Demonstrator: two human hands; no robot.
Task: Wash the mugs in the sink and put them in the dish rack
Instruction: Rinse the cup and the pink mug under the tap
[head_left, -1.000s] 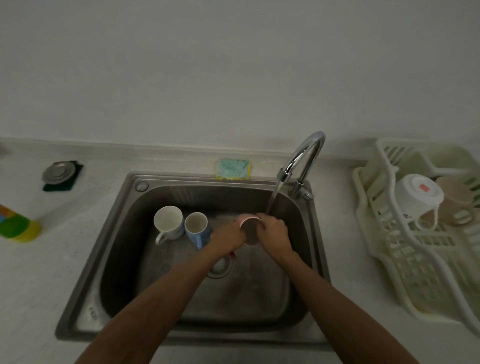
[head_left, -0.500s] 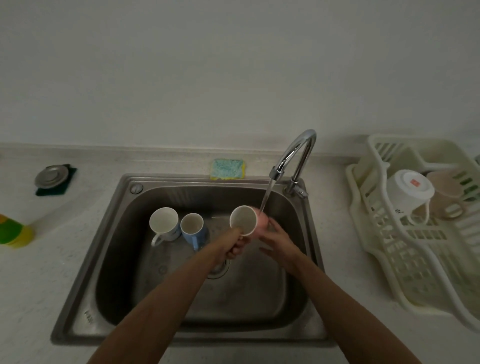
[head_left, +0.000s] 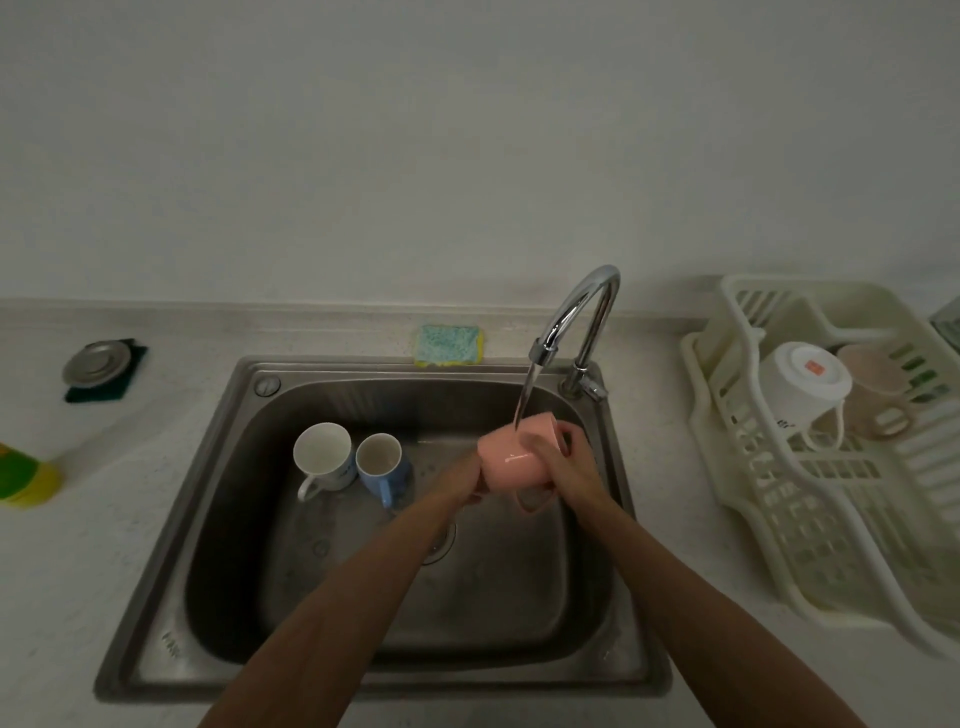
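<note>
While the tap (head_left: 582, 317) runs, a person holds a pink mug (head_left: 511, 462) on its side over the sink (head_left: 234, 519).
Half a second ago its mouth faced the camera, the right hand (head_left: 571, 467) loose beside it; now those fingers curl round its base and the left hand (head_left: 467, 480) grasps its rim end, at the basin's 2 o'clock. A white mug (head_left: 322, 449) and a blue mug (head_left: 382, 460) stand at 10 o'clock.

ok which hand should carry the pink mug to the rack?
Right, probably. The right hand grips the pink mug and the rack sits on that side of the sink; the left hand, also holding it, would have to cross.
</note>
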